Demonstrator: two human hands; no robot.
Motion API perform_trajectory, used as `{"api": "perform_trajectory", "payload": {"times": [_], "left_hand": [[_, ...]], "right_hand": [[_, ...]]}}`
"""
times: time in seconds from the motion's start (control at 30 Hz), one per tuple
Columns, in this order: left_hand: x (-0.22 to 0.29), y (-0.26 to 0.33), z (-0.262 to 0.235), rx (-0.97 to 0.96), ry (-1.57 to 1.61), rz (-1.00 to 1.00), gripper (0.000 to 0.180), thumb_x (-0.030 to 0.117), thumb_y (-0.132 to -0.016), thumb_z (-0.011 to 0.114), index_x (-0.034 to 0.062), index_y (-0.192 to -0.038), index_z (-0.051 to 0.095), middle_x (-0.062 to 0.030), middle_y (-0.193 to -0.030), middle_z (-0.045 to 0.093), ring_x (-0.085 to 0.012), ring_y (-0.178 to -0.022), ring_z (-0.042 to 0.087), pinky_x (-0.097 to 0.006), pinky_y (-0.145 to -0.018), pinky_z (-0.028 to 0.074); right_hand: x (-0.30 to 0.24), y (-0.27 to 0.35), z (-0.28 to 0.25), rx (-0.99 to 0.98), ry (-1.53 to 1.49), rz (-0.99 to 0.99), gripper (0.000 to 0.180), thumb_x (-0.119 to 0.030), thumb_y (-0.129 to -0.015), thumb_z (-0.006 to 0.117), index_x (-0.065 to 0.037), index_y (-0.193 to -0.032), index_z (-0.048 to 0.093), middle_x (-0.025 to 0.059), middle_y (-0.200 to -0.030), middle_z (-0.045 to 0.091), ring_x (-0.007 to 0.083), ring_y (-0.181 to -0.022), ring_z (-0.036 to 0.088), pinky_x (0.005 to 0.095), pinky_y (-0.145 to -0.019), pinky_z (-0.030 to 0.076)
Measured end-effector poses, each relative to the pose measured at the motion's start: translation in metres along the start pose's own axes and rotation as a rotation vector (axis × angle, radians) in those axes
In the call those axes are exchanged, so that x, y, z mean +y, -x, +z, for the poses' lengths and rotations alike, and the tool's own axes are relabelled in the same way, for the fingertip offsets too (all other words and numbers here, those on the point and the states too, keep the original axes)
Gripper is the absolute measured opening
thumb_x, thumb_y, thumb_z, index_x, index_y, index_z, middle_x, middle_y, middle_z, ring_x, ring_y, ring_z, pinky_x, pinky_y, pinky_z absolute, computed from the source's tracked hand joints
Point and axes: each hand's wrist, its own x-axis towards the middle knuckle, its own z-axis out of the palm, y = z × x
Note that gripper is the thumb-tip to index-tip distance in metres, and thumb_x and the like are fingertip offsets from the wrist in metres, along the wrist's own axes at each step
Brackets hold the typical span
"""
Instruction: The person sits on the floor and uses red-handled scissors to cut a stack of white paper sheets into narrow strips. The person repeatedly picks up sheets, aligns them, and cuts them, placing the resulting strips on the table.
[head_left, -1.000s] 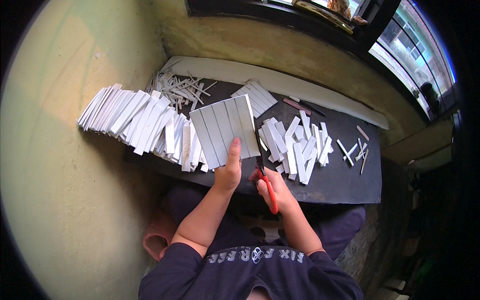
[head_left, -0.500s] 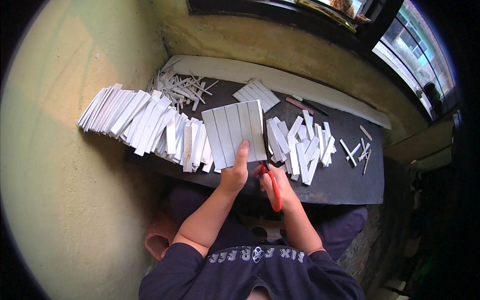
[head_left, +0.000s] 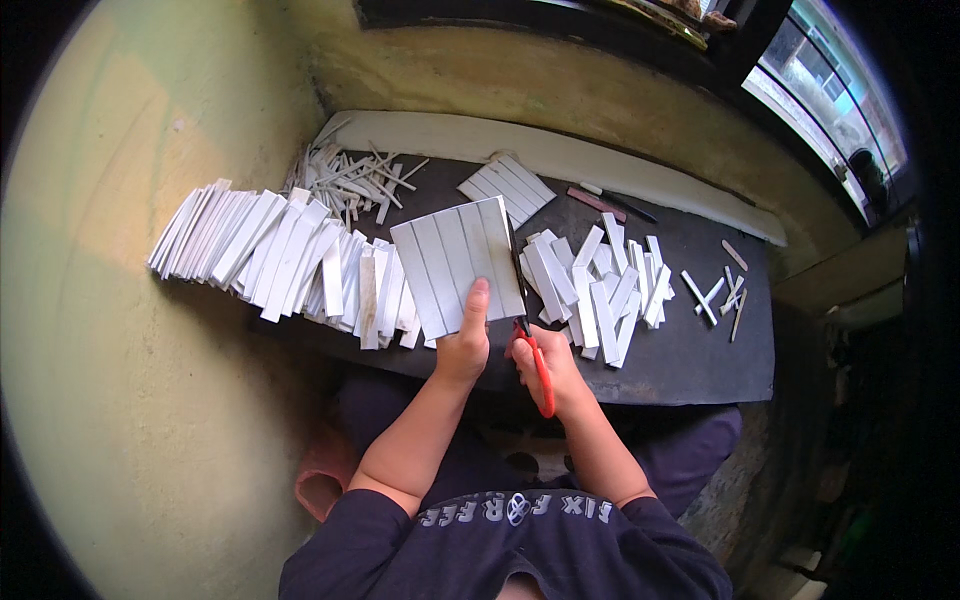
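The likeliest slip was a crooked cut: the white ruled rectangular card sheet was pinched only at its near edge and stood tilted up off the dark tabletop, so it could flex or twist against the blades and the strip would come off uneven. The left thumb lay on the sheet's face not far from the cutting line, so a drift of the blades leftward could have nicked it. A freed strip might also have dropped off the tabletop's near edge, since the cut was being made right above it.

The left hand held the sheet with its fingers closed in a pinch, thumb on top and the rest hidden beneath. The right hand was clenched through the handles of the red-handled scissors, whose dark blades ran up along the sheet's right edge; how far the blades stood apart could not be told.

The sheet hung over the middle of the near edge. A long fanned row of white cut strips lay toward the left edge, a looser heap of white strips just right of the scissors, and a smaller white ruled sheet near the far edge.
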Motion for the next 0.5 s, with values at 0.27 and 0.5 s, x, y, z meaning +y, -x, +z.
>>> {"api": "perform_trajectory", "payload": {"times": [0.27, 0.5], "left_hand": [[0.0024, -0.002, -0.0007, 0.032, -0.011, -0.034, 0.028, 0.013, -0.087, 0.053, -0.0012, -0.111, 0.05, -0.0082, -0.102, 0.054, -0.0161, -0.087, 0.052, -0.026, -0.074, 0.043], [0.0018, -0.0038, -0.0026, 0.056, -0.009, -0.023, 0.026, 0.013, -0.087, 0.053, -0.0019, -0.108, 0.052, -0.0078, -0.1, 0.055, -0.0158, -0.086, 0.053, -0.026, -0.074, 0.043]], "right_hand": [[-0.006, -0.0015, 0.0018, 0.023, -0.008, 0.062, 0.034, -0.03, -0.084, 0.059, 0.002, -0.072, 0.053, 0.0064, -0.053, 0.044, 0.0122, -0.052, 0.038, 0.0289, -0.049, 0.037], [-0.0004, -0.0033, 0.0044, 0.04, 0.0, 0.055, 0.039, -0.033, -0.084, 0.06, 0.001, -0.068, 0.052, 0.0057, -0.051, 0.042, 0.012, -0.051, 0.036, 0.0289, -0.047, 0.035]]}}
